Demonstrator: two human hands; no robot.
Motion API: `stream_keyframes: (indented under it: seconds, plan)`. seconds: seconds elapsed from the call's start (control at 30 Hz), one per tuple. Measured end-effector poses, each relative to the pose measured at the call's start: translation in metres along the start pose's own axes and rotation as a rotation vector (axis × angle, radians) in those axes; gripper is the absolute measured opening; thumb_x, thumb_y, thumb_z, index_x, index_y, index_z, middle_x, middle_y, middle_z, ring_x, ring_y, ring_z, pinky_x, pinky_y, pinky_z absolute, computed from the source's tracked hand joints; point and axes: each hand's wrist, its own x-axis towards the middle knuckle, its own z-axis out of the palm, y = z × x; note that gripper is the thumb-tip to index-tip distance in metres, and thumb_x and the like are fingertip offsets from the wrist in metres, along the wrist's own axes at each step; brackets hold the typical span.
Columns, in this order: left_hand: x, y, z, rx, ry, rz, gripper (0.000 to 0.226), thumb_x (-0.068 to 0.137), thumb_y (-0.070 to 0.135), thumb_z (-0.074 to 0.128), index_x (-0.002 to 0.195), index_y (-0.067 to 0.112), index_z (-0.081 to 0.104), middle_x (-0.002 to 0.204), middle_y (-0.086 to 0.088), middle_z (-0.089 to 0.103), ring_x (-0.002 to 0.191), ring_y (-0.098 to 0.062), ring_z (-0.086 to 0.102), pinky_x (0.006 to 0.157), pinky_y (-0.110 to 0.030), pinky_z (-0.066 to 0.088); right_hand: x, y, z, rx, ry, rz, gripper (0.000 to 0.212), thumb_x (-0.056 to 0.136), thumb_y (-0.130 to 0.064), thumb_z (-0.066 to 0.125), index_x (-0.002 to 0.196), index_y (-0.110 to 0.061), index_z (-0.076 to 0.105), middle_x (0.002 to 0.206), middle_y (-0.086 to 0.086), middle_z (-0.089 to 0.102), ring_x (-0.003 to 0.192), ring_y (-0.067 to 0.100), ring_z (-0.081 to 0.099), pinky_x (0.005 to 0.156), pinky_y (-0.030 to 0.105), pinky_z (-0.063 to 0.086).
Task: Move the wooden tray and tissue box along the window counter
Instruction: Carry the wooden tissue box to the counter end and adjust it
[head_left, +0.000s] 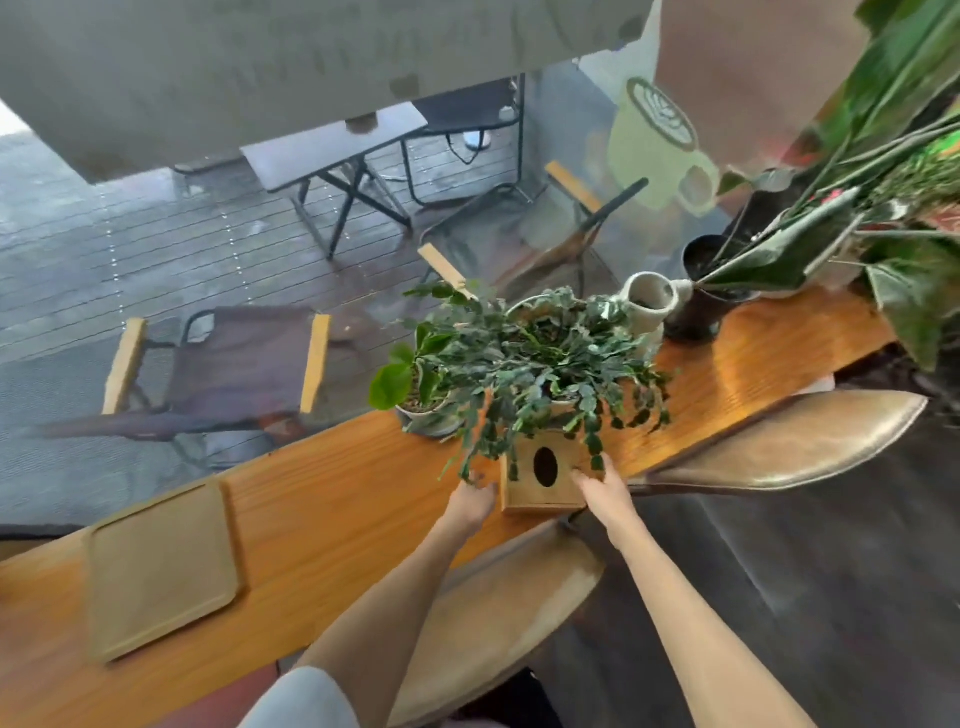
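Observation:
A wooden tissue box (540, 480) with a dark oval slot stands on the orange wooden window counter (337, 499), partly under hanging plant stems. My right hand (602, 488) rests against the box's right side. My left hand (470, 501) is at its left side, fingers curled close to the box; whether it touches is unclear. A flat wooden tray (161, 566) lies on the counter far to the left, apart from both hands.
Potted plants (535, 364) crowd the counter just behind the box, with a white watering can (649, 301) and dark pots (701, 291) further right. Tan leather stool seats (779, 441) sit below the counter's near edge. Outside the window are chairs and a folding table.

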Motion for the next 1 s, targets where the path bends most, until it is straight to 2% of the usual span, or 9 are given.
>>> stream_keyframes:
  seconds: [0.07, 0.13, 0.23, 0.3, 0.4, 0.6, 0.8, 0.87, 1.0]
  plan:
    - [-0.002, 0.010, 0.014, -0.078, -0.097, -0.047, 0.060, 0.103, 0.036, 0.040, 0.155, 0.017, 0.019, 0.153, -0.010, 0.038, 0.125, -0.030, 0.050, 0.095, -0.039, 0.043, 0.012, 0.002, 0.006, 0.121, -0.075, 0.082, 0.080, 0.100, -0.031, 0.061, 0.162, -0.021, 0.012, 0.168, 0.006, 0.024, 0.153, 0.031, 0.026, 0.122, 0.046, 0.026]
    - [-0.012, 0.017, 0.023, -0.123, -0.181, -0.018, 0.062, 0.104, 0.034, 0.039, 0.157, 0.019, 0.010, 0.158, -0.007, 0.029, 0.142, -0.028, 0.033, 0.108, -0.039, 0.032, 0.018, 0.006, 0.015, 0.099, -0.114, 0.121, 0.078, 0.099, -0.028, 0.061, 0.162, -0.018, 0.016, 0.167, 0.006, 0.025, 0.152, 0.031, 0.028, 0.122, 0.048, 0.029]
    - [-0.018, 0.012, 0.023, -0.203, -0.133, 0.047, 0.060, 0.104, 0.027, 0.040, 0.155, 0.015, 0.011, 0.157, -0.004, 0.027, 0.135, -0.019, 0.036, 0.111, -0.036, 0.027, 0.014, 0.010, 0.030, 0.057, -0.137, 0.102, 0.064, 0.098, -0.020, 0.060, 0.156, -0.021, 0.033, 0.155, 0.007, 0.045, 0.135, 0.031, 0.047, 0.109, 0.050, 0.048]
    - [-0.017, -0.001, 0.012, -0.218, -0.078, 0.065, 0.064, 0.102, 0.030, 0.045, 0.155, 0.015, 0.012, 0.162, -0.004, 0.021, 0.143, -0.019, 0.030, 0.114, -0.032, 0.025, 0.003, 0.009, 0.039, 0.066, -0.186, 0.113, 0.058, 0.099, -0.013, 0.058, 0.152, -0.021, 0.038, 0.147, 0.008, 0.052, 0.119, 0.026, 0.054, 0.087, 0.042, 0.059]
    - [-0.027, -0.023, -0.015, -0.282, -0.029, 0.064, 0.063, 0.102, 0.035, 0.046, 0.155, 0.016, 0.018, 0.159, -0.003, 0.026, 0.145, -0.020, 0.026, 0.109, -0.029, 0.027, -0.017, 0.006, 0.060, 0.054, -0.276, 0.124, 0.053, 0.098, -0.009, 0.061, 0.148, -0.016, 0.045, 0.139, 0.009, 0.059, 0.118, 0.028, 0.058, 0.066, 0.034, 0.059]
    - [-0.070, -0.078, -0.079, -0.549, 0.166, 0.050, 0.055, 0.099, 0.047, 0.044, 0.148, 0.025, 0.033, 0.143, 0.001, 0.041, 0.118, -0.013, 0.037, 0.094, -0.033, 0.024, -0.058, -0.012, 0.129, -0.032, -0.498, 0.090, 0.046, 0.096, -0.007, 0.065, 0.139, -0.008, 0.053, 0.130, 0.013, 0.066, 0.115, 0.030, 0.064, 0.070, 0.035, 0.061]
    - [-0.132, -0.154, -0.145, -0.837, 0.352, 0.036, 0.048, 0.089, 0.051, 0.060, 0.133, 0.039, 0.044, 0.129, 0.000, 0.053, 0.109, -0.017, 0.054, 0.084, -0.042, 0.052, -0.128, -0.028, 0.209, -0.248, -0.742, -0.049, 0.037, 0.098, -0.024, 0.064, 0.132, -0.013, 0.054, 0.115, 0.007, 0.067, 0.102, 0.021, 0.068, 0.063, 0.024, 0.060]
    - [-0.153, -0.183, -0.167, -0.920, 0.407, 0.022, 0.043, 0.091, 0.046, 0.061, 0.131, 0.034, 0.051, 0.127, -0.004, 0.058, 0.111, -0.024, 0.057, 0.079, -0.046, 0.057, -0.150, -0.033, 0.232, -0.354, -0.828, -0.088, 0.039, 0.099, -0.034, 0.061, 0.131, -0.012, 0.056, 0.114, 0.004, 0.069, 0.102, 0.020, 0.070, 0.072, 0.028, 0.063]
    - [-0.196, -0.244, -0.198, -1.069, 0.522, -0.010, 0.036, 0.090, 0.050, 0.059, 0.120, 0.032, 0.064, 0.124, -0.008, 0.066, 0.114, -0.031, 0.061, 0.088, -0.056, 0.056, -0.184, -0.047, 0.277, -0.522, -0.887, -0.186, 0.065, 0.098, -0.044, 0.059, 0.150, -0.008, 0.040, 0.132, 0.011, 0.062, 0.114, 0.028, 0.065, 0.095, 0.040, 0.057]
